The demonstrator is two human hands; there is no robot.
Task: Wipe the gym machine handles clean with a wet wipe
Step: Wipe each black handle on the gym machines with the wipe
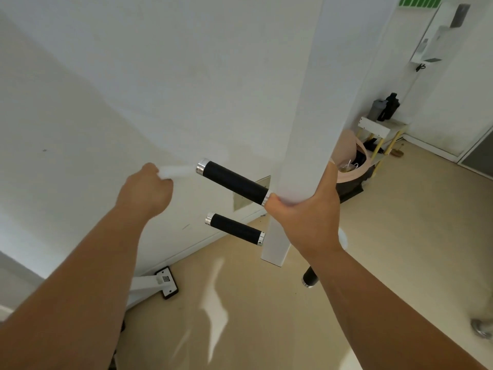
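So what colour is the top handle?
The top handle is black with shiny silver ends, seen best in the head view.

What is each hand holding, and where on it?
Left hand grips the wipe by its near end. Right hand grips the white post beside the upper handle.

The upper handle [233, 182] and lower handle [234, 229] project left from the post [301, 129], one above the other. The wet wipe [177, 171], in the left hand [145, 192], sits just left of the upper handle's end.
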